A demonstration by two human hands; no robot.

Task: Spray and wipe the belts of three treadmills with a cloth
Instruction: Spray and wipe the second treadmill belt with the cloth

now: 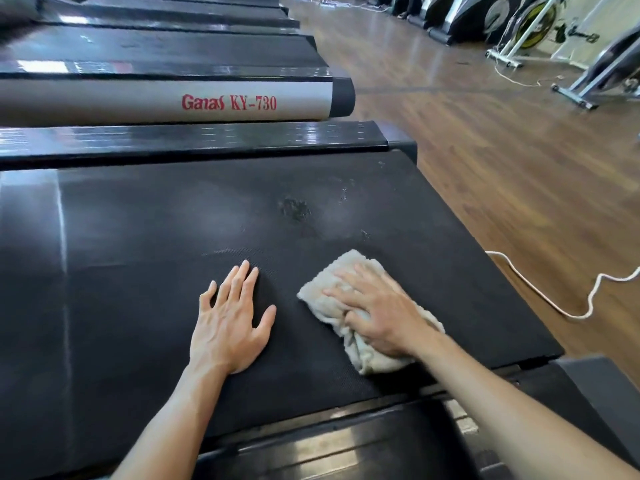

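The nearest treadmill's black belt (156, 237) fills the middle of the view. A wet patch (294, 208) and small droplets mark its far right part. My left hand (230, 322) lies flat on the belt, fingers spread and straight. To its right, my right hand (375, 313) presses a crumpled beige cloth (327, 301) onto the belt, with the thumb tucked into the cloth's folds. No spray bottle is in view.
A second treadmill with a silver side rail (166, 102) marked "Ganas KY-730" stands just beyond, more treadmills (156, 46) behind it. A white cable (554, 303) lies on the wooden floor (502, 150) at the right. Exercise bikes (530, 26) line the far right wall.
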